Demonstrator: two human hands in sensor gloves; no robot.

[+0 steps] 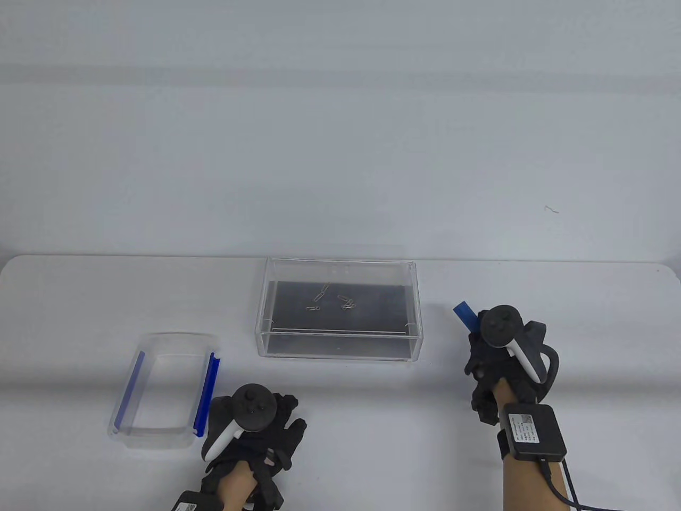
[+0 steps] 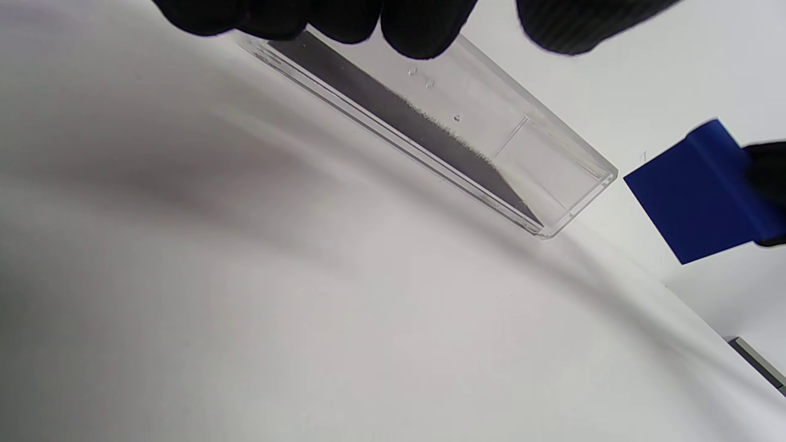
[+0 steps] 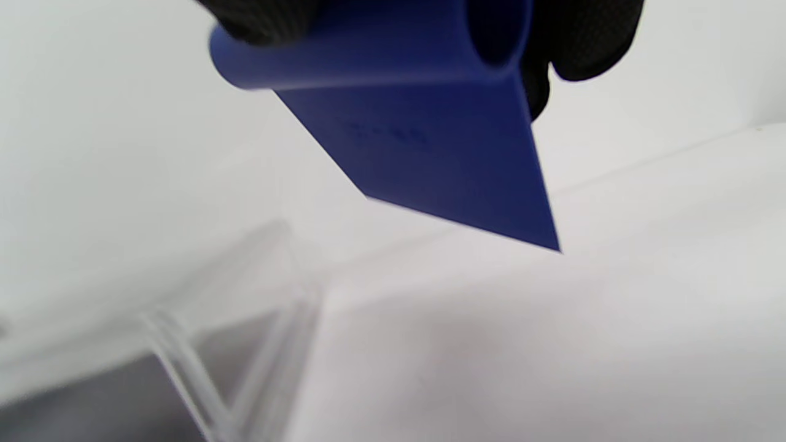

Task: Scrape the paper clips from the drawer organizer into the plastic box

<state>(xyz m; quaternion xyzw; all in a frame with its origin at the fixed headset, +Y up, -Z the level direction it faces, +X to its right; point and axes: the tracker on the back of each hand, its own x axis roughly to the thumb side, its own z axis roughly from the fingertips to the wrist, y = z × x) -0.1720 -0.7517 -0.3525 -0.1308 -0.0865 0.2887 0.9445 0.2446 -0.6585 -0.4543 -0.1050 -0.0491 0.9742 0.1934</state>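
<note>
Roughly six small metal paper clips (image 1: 332, 301) lie on the dark floor of one clear acrylic drawer organizer (image 1: 340, 351) at my twelve o'clock. One clear plastic box with blue clips (image 1: 205, 396) sits at nine o'clock. Both rest on a white table (image 1: 372, 426) before a white wall. My left hand (image 1: 255, 426) lies relaxed, fingers spread; my right hand (image 1: 497, 362), at three o'clock, grips one blue plastic scraper (image 3: 430, 141).

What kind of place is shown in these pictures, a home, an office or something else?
Probably a lab or recording setup, not a home: a bare white table before a plain white backdrop, and gloved hands with trackers, the left hand empty, the right hand holding a blue scraper.
</note>
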